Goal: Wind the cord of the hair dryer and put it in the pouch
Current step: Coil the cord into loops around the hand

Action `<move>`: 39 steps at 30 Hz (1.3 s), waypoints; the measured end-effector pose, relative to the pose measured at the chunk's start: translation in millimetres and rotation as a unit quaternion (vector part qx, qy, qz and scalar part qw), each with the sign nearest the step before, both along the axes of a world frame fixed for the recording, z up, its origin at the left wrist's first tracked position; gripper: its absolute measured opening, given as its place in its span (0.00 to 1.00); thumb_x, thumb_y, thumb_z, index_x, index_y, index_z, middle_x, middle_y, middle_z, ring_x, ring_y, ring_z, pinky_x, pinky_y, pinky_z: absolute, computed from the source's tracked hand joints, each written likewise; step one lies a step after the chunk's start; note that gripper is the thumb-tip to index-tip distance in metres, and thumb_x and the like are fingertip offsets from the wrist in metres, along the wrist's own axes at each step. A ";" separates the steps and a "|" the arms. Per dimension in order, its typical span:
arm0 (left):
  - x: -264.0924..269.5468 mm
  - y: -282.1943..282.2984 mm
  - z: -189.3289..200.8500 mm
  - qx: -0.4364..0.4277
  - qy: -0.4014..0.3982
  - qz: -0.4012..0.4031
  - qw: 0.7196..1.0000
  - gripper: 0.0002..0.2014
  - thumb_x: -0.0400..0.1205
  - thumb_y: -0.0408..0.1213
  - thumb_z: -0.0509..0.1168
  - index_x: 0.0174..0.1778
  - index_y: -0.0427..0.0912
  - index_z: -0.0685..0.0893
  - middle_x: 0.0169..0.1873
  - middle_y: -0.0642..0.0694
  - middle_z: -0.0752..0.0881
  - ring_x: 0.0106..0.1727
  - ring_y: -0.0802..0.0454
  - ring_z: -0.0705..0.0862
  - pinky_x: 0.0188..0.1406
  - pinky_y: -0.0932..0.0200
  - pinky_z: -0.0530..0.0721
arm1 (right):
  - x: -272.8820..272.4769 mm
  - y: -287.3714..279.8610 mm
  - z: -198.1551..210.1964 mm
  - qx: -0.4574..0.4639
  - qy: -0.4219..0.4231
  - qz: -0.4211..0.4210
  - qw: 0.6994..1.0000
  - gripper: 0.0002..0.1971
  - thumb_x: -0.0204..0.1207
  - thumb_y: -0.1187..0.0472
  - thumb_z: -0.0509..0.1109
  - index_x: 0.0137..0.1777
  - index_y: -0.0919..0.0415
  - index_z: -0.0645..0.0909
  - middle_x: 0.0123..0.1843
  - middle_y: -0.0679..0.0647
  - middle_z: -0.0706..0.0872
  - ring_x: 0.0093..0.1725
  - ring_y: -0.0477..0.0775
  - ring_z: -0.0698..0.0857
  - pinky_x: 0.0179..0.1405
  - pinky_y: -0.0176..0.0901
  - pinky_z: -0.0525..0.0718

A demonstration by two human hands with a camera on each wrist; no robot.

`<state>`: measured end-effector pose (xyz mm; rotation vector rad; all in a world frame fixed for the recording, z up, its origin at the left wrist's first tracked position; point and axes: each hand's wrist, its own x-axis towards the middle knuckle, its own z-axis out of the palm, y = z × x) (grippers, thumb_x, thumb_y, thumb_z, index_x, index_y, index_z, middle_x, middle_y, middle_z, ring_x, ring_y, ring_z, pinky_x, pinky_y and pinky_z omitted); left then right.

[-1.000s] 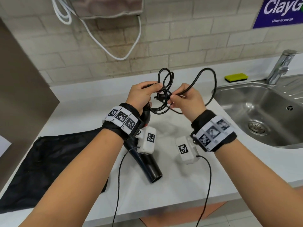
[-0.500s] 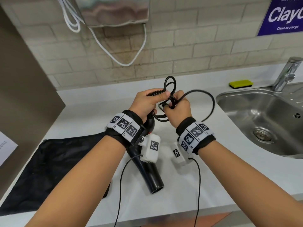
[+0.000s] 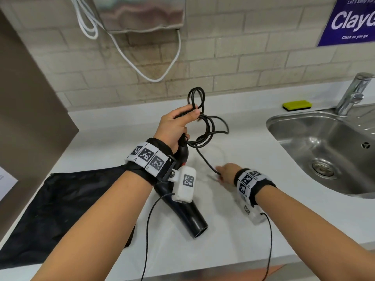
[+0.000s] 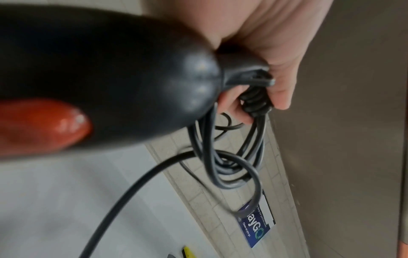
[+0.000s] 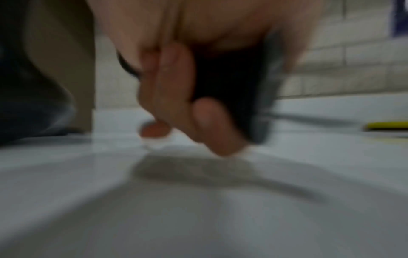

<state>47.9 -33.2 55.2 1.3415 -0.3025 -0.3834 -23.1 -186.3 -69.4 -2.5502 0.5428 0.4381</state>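
My left hand (image 3: 183, 118) grips the handle of the black hair dryer (image 3: 193, 216) together with several loops of its black cord (image 3: 207, 128); the barrel points down toward the counter's front edge. The left wrist view shows the left hand (image 4: 276, 82) around the cord loops (image 4: 223, 167) and the dryer's handle end (image 4: 123, 69). From the loops one strand runs down to my right hand (image 3: 224, 172), low over the counter. In the blurred right wrist view the right hand (image 5: 198, 113) pinches a dark piece, seemingly the plug (image 5: 232, 83). The black pouch (image 3: 60, 201) lies flat at the left.
A steel sink (image 3: 304, 126) with a tap (image 3: 354, 94) fills the right side, and a yellow sponge (image 3: 297, 104) lies behind it. A white cable (image 3: 154, 78) hangs below a metal wall unit (image 3: 142, 15). A brown partition (image 3: 24, 102) stands at the left.
My right hand has left the loops and dropped down toward the counter, drawing the cord's free end out with it. The left hand still holds the dryer and loops.
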 end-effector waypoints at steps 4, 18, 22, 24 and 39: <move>1.5 4.5 -0.5 -0.003 -0.003 -0.008 1.000 0.09 0.77 0.34 0.71 0.52 0.47 0.87 0.30 0.55 0.88 0.18 0.59 0.61 0.18 0.67 0.67 | -5.2 -23.3 6.2 -0.122 0.033 -0.053 0.991 0.19 0.85 0.59 0.51 0.71 0.66 0.71 0.70 0.64 0.76 0.69 0.62 0.76 0.66 0.46 0.74; -0.5 3.1 0.5 -0.002 -0.006 -0.017 1.000 0.09 0.76 0.33 0.71 0.50 0.49 0.87 0.35 0.52 0.88 0.19 0.59 0.60 0.20 0.66 0.62 | 21.0 46.1 60.5 0.477 -0.180 0.045 0.859 0.13 0.82 0.63 0.60 0.65 0.53 0.74 0.49 0.52 0.85 0.46 0.52 0.85 0.38 0.38 0.81; -1.9 8.6 1.2 -0.001 -0.005 -0.013 1.000 0.09 0.76 0.32 0.71 0.50 0.47 0.87 0.33 0.52 0.89 0.19 0.59 0.60 0.19 0.67 0.63 | 31.7 46.3 57.3 0.383 -0.230 -0.005 0.895 0.08 0.81 0.65 0.62 0.42 0.54 0.77 0.36 0.51 0.81 0.31 0.49 0.80 0.25 0.34 0.76; -1.8 12.3 1.7 -0.001 -0.005 -0.014 1.000 0.08 0.77 0.33 0.71 0.50 0.46 0.87 0.32 0.50 0.89 0.19 0.58 0.61 0.18 0.67 0.64 | 39.7 33.0 46.1 0.320 -0.233 -0.110 0.912 0.09 0.80 0.66 0.61 0.40 0.57 0.77 0.33 0.54 0.80 0.25 0.47 0.79 0.21 0.36 0.76; -0.4 25.3 0.5 -0.007 -0.010 -0.031 0.999 0.07 0.78 0.33 0.69 0.50 0.45 0.87 0.34 0.49 0.88 0.18 0.59 0.61 0.19 0.66 0.65 | 45.7 8.7 54.3 0.333 -0.241 -0.138 0.901 0.24 0.78 0.74 0.59 0.72 0.56 0.68 0.64 0.59 0.74 0.30 0.54 0.81 0.19 0.37 0.82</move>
